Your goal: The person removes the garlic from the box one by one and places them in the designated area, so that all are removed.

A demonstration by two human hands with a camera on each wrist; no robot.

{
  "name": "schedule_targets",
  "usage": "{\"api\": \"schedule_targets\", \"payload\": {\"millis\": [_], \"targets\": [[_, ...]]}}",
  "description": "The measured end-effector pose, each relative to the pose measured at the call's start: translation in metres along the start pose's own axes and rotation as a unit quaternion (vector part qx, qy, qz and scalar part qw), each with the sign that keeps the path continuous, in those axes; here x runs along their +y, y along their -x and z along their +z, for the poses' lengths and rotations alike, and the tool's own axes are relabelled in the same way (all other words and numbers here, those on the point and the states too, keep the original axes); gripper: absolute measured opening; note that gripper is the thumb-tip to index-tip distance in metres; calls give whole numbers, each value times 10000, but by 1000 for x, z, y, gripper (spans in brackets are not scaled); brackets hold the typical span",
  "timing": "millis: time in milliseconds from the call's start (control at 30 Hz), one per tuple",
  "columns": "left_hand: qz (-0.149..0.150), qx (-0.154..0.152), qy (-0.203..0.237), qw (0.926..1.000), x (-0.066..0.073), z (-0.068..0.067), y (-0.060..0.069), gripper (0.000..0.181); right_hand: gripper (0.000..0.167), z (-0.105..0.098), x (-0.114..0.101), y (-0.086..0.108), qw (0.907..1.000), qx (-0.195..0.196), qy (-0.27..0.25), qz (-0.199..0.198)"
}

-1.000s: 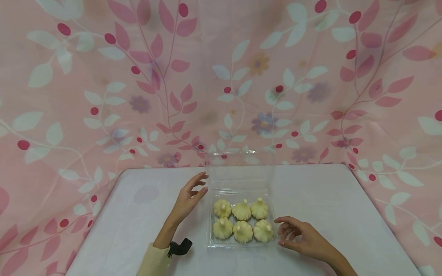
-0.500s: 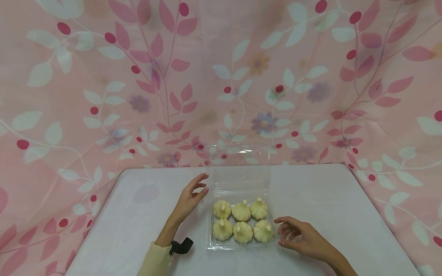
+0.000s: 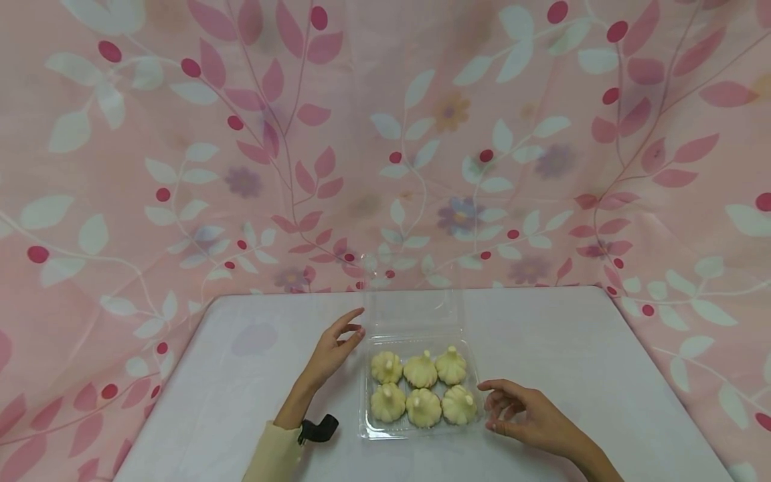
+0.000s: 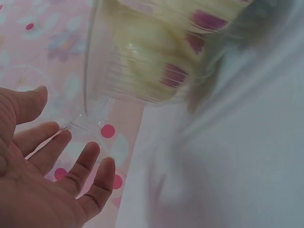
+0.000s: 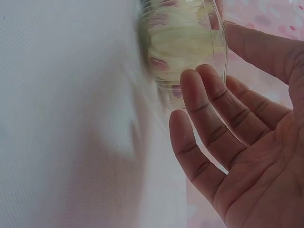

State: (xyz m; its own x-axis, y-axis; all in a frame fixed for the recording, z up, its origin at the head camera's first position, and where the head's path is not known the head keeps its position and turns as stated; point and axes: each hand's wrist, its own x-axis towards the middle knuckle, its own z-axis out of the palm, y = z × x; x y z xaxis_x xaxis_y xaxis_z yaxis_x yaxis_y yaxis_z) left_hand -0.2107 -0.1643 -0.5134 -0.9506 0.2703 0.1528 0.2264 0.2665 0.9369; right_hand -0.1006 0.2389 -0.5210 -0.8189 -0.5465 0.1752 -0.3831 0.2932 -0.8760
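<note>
A clear plastic clamshell box stands on the white table with its lid up and tilted back. Inside sit several pale garlic bulbs in two rows, stems upward; the wrist views show purple marks low on their sides. My left hand is by the left end of the hinge, fingers spread and relaxed, fingertips close to the lid's edge; contact is unclear. My right hand lies beside the box's right wall, fingers loosely bent. In the right wrist view its thumb and fingertips reach the box's side. Neither hand grips anything.
A white cloth covers the table. Behind it hangs a pink curtain with printed leaves and flowers. A black wrist mount sticks out from the left sleeve.
The lid has tipped farther back, away from me. The box and my left hand have shifted very slightly toward me. My right hand has stayed in place.
</note>
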Motion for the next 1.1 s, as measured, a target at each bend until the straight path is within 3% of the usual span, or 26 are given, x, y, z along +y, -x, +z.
{"api": "schedule_targets", "payload": {"millis": [433,733,900,1100], "targets": [[-303,-67,19,9995,-5,4,3,42,51,0,1,0,9999,-54,-95,-131],[-228,-304,-107,9992,26,3,11,36,50,0,-1,0,9999,-104,16,17],[-263,-535,60,9982,30,3,13,36,50,-1,-2,0,9999,-134,93,58],[-421,-597,183,9972,31,2,15,36,49,-2,-4,1,9998,-209,50,48]]}}
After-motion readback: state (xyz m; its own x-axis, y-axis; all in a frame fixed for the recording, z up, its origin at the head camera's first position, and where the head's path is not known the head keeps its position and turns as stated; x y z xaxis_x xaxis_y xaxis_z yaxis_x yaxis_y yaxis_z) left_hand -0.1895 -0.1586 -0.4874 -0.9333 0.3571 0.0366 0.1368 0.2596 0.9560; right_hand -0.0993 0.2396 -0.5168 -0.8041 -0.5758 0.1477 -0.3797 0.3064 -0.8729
